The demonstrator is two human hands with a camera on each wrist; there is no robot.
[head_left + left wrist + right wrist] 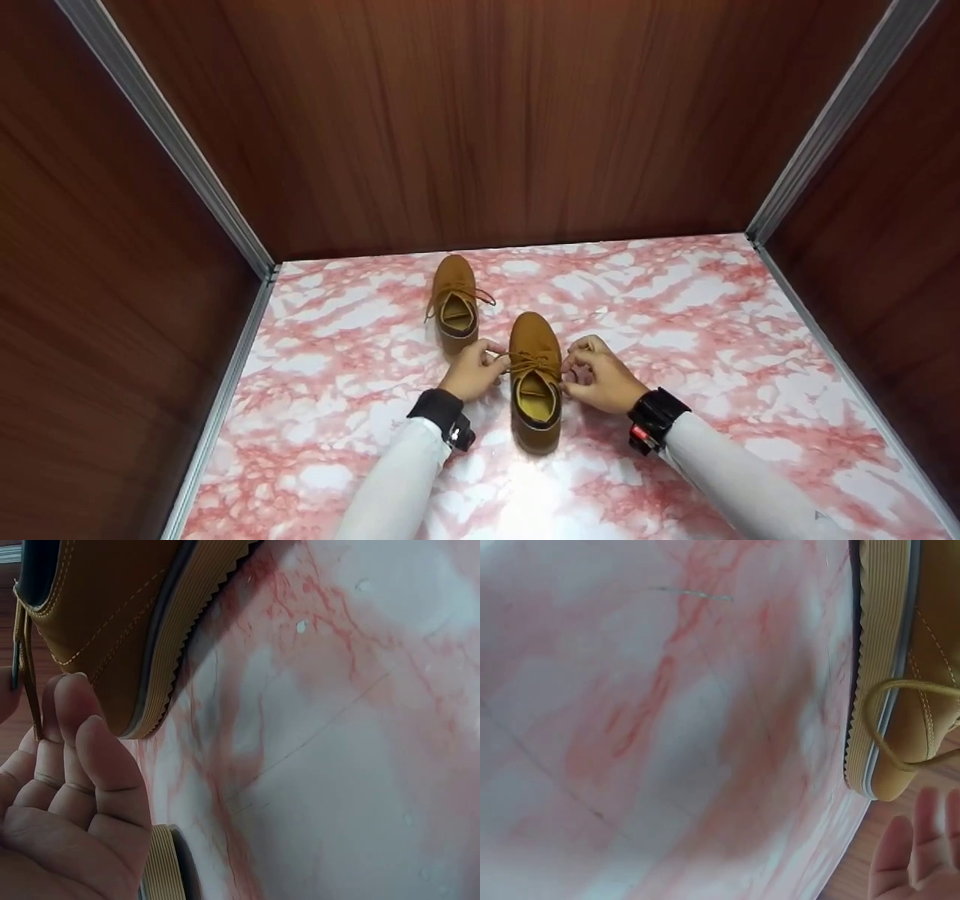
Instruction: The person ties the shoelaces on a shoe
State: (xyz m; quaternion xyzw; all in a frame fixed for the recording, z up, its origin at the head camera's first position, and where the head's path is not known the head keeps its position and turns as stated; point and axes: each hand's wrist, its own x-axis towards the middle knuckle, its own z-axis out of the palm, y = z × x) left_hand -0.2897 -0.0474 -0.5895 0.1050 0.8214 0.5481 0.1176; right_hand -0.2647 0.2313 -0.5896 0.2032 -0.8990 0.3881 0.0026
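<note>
A tan lace-up shoe (535, 334) stands upright on the floor between the two hands, toe pointing away, its brown laces (534, 362) tied over the tongue. At its left side my left hand (472, 371) pinches a lace (30, 675) between thumb and fingertips, drawn out from the shoe. My right hand (604, 379) is close against the shoe's right side, fingers bent and thumb apart from the forefinger. In the right wrist view a loose lace loop (875, 716) hangs over the shoe's side above the fingers (930, 832).
The matching tan shoe (454, 274) stands farther off to the left, laces hanging loose at both sides. Dark wood panels (510, 127) with grey metal edging (225, 202) enclose the red-and-white marbled surface (675, 300) at the back and sides.
</note>
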